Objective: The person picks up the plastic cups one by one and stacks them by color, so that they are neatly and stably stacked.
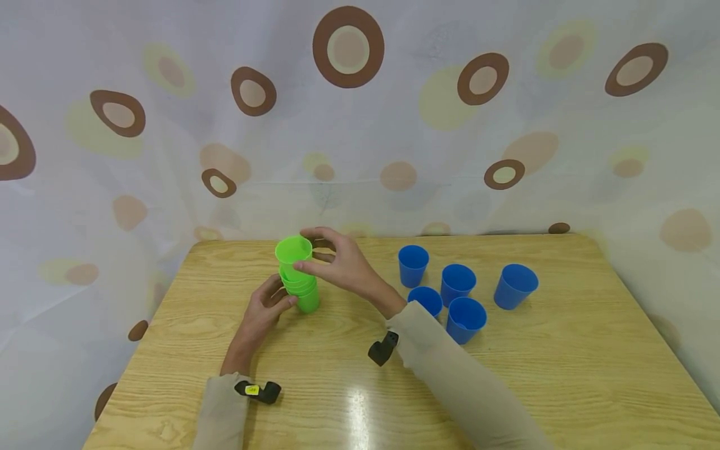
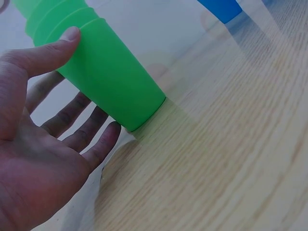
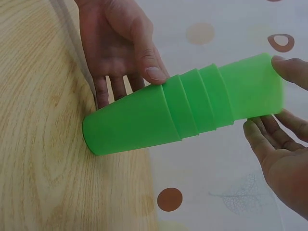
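A stack of green plastic cups [image 1: 307, 301] stands on the wooden table, left of centre. Low on it, my left hand [image 1: 267, 306] holds the bottom cup [image 2: 110, 72], thumb on the near side and fingers behind. The topmost green cup [image 3: 252, 86] sits partly inside the stack, most of its wall showing above the rims below. My right hand [image 1: 345, 265] grips that cup near its rim, thumb on one side and fingers on the other. Several rims show one above another in the right wrist view.
Several blue cups stand upright and separate on the table [image 1: 562, 350], right of the stack. One blue cup [image 1: 515, 286] is farther right; another blue cup [image 1: 425, 301] is partly behind my right sleeve [image 1: 450, 362]. A patterned cloth [image 1: 360, 137] hangs along the table's back edge.
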Demonstrator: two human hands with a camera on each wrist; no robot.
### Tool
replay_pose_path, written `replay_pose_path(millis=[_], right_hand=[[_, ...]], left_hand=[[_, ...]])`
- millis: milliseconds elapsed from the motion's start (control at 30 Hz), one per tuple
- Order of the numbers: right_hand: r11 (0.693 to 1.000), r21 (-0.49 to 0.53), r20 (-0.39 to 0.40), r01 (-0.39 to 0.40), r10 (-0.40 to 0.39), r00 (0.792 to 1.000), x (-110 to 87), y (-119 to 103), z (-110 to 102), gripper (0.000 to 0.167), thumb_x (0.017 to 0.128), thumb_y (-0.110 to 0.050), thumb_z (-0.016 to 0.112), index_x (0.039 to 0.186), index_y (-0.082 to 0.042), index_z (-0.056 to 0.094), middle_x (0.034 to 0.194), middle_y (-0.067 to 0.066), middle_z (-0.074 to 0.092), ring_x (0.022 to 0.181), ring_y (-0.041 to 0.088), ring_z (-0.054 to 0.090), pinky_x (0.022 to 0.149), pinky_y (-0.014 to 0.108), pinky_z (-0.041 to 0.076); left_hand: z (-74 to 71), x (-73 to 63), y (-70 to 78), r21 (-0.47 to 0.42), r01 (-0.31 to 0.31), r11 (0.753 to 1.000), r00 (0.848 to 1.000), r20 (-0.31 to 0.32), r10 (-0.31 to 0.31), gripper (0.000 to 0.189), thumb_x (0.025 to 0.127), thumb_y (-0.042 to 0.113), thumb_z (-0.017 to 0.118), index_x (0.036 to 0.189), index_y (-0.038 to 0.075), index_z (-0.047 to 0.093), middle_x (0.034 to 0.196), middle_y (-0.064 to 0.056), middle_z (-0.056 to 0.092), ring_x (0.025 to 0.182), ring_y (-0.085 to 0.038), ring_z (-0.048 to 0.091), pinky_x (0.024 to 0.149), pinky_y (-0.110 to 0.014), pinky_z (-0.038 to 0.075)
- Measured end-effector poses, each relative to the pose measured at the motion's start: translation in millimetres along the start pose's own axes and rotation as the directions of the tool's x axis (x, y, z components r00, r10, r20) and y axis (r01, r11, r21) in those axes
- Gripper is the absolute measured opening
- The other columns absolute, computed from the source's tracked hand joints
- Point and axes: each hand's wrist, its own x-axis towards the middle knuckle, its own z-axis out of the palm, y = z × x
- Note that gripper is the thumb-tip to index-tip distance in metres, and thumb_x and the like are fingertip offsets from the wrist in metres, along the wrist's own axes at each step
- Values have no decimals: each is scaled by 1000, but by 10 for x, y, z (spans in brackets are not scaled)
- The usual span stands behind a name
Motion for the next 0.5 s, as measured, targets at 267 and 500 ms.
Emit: replay_pose_path(millis=[267,500], right_hand=[[1000,13,-6,9,-9,1000,-55,58,-15,50,91,-7,79,137,-1,59,132,13,62,122,27,61,105,36,52],[1000,3,-14,14,-14,1000,-127,42,-21,50,91,-8,79,137,-2,59,134,11,62,122,26,61,105,39,52]], left_hand=[[-3,2,10,-1,3,1000,1000,10,-3,66,101,6,65,159,7,34,157,-16,40,132,-19,53,105,-28,49],[-4,1,5,5,14,1000,1000,-4,-14,66,101,5,65,159,6,34,156,-18,41,134,-27,51,105,-27,49]])
